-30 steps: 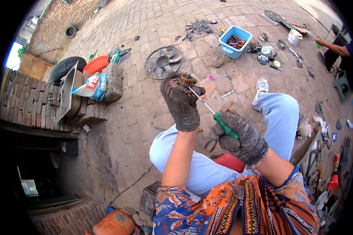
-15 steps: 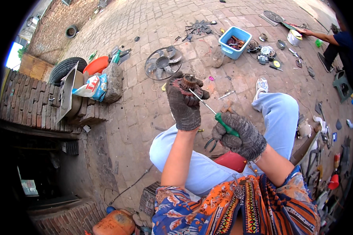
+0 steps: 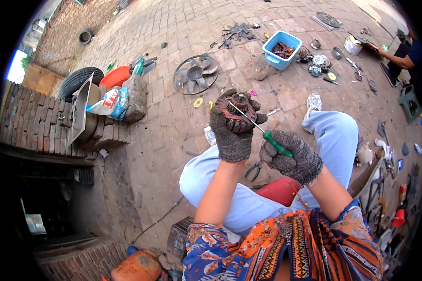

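Observation:
My left hand [image 3: 229,133], in a dark knitted glove, grips a round motor stator with copper-brown windings [image 3: 238,114], held up in front of me. In my gloved right hand [image 3: 293,157] is a green-handled screwdriver [image 3: 276,144]. Its thin metal shaft slants up and left, and the tip touches the stator's top. I sit on a red stool [image 3: 279,189], knees apart in light blue trousers. A pair of pliers [image 3: 254,169] lies on the bricks between my legs.
A fan blade in a wire ring [image 3: 195,74] lies on the brick paving ahead. Further off are a blue tub of parts [image 3: 282,44], scattered tools, a tyre [image 3: 77,80], an orange container [image 3: 115,76]. Another person's arm [image 3: 394,57] reaches in at far right. Tools clutter the right edge.
My hands stay almost still while the screwdriver works at the stator. The other person's arm at far right has reached out over the small parts and then pulled back a little.

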`<action>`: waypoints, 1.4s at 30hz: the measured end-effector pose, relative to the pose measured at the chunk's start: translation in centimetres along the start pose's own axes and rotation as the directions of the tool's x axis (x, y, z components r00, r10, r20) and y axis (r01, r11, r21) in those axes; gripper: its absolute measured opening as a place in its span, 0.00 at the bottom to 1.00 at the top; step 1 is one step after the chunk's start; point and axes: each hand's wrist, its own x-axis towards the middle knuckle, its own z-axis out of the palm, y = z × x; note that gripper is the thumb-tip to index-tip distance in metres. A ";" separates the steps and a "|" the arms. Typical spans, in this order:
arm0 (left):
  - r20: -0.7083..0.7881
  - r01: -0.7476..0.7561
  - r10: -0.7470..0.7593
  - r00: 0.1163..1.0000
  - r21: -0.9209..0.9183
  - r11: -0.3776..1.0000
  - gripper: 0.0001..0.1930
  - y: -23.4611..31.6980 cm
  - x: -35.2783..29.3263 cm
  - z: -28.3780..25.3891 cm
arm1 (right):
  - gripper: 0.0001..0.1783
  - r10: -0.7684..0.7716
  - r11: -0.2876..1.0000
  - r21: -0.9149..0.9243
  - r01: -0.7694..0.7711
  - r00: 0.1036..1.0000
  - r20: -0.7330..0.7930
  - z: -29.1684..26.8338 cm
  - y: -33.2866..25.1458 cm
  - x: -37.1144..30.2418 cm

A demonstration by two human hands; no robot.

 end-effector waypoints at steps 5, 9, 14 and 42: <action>0.075 -0.072 0.064 0.995 0.099 0.992 0.28 1.5 0.3 -0.6 | 0.18 -0.168 0.796 -0.589 0.138 0.986 0.004 1.0 0.6 -1.8; -0.026 -0.126 0.129 0.991 0.094 0.988 0.24 1.6 -0.7 2.1 | 0.20 -0.218 0.692 -0.698 0.187 0.975 0.046 0.6 0.8 -1.7; 0.044 -0.107 0.103 0.994 0.085 0.991 0.24 1.4 -0.3 0.8 | 0.24 -0.239 0.677 -0.714 0.180 0.971 0.018 0.2 1.3 -1.6; 0.052 -0.042 0.037 0.998 0.086 0.995 0.30 1.8 -0.5 0.3 | 0.13 -0.115 0.670 -0.738 -0.082 0.970 -0.212 2.4 -2.2 -1.2</action>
